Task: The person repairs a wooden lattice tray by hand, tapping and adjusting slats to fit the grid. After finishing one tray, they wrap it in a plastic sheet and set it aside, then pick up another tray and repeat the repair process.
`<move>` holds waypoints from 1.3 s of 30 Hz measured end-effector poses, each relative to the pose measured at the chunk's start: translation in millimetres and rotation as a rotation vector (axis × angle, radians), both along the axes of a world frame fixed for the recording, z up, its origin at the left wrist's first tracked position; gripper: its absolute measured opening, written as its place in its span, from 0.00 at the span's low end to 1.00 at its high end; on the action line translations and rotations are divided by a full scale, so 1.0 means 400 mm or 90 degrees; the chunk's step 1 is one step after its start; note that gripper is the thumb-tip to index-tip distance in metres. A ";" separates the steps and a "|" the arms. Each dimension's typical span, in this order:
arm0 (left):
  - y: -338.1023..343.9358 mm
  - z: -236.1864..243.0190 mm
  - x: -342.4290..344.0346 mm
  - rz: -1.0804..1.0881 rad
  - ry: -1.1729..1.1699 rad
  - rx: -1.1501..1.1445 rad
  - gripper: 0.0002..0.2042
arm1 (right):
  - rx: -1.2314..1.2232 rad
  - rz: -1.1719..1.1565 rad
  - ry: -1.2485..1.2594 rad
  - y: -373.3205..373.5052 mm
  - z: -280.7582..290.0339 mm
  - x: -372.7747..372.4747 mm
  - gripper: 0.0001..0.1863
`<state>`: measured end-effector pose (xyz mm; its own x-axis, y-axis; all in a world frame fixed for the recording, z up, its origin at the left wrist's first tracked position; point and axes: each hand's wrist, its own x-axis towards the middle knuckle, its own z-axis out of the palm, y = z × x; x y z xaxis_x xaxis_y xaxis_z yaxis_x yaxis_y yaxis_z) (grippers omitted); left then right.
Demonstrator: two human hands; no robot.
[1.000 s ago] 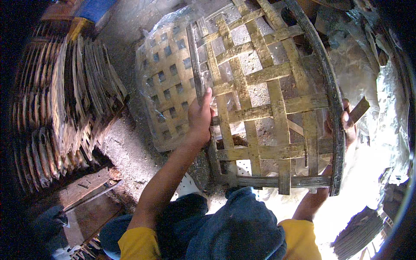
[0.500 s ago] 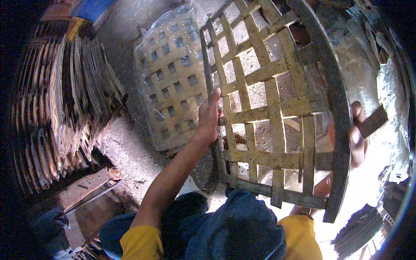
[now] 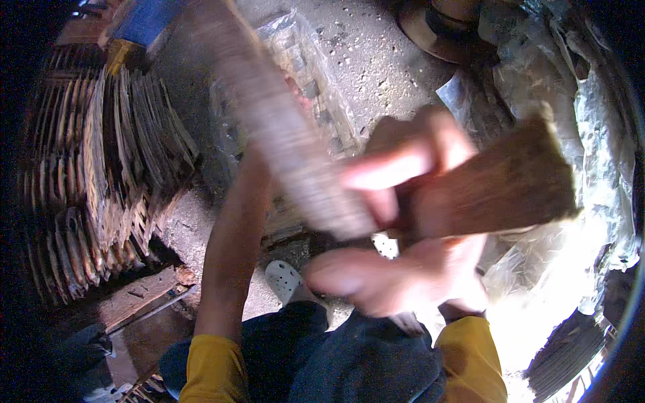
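Observation:
A panel of woven wooden slats [image 3: 289, 134] is turned nearly edge-on before me and smeared by motion, so its lattice is hidden. My left hand [image 3: 299, 94] is at its far side, fingers partly hidden behind the edge, closed on it. Close to the camera, my right hand [image 3: 416, 269] has its fingers curled round a flat brown piece of wood [image 3: 497, 181] whose broad end points right. Those fingers lie beside the panel's near end; whether they touch it I cannot tell. Beneath, on the floor, is another lattice panel wrapped in clear plastic [image 3: 336, 114].
Many thin slatted panels [image 3: 107, 168] stand stacked at the left, behind a rough wooden beam [image 3: 141, 295]. Crumpled clear plastic sheeting [image 3: 537, 269] covers the right side. A brown round-based object [image 3: 443, 33] stands at the far right. My foot wears a pale clog [image 3: 282, 279].
The woven panel has swung from facing me broadly to nearly edge-on, moving left. My right hand has come inward and closer to the camera with the brown wood.

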<state>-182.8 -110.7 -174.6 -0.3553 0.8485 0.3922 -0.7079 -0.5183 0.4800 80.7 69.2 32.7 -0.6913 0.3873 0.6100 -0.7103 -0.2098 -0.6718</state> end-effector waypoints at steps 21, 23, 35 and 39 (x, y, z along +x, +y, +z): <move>-0.459 0.164 -0.038 0.626 0.050 -1.058 0.40 | 0.124 0.058 -0.198 -0.049 -0.161 -0.115 0.21; -0.525 0.142 -0.039 0.626 0.069 -1.183 0.41 | 0.119 0.085 -0.433 0.014 -0.212 -0.107 0.15; -0.417 -0.013 0.070 0.690 0.135 -1.363 0.43 | 0.409 -0.127 -0.685 0.044 -0.567 -0.201 0.16; -0.509 -0.075 0.060 0.736 0.242 -1.384 0.42 | 0.411 -0.127 -0.681 0.014 -0.592 -0.212 0.16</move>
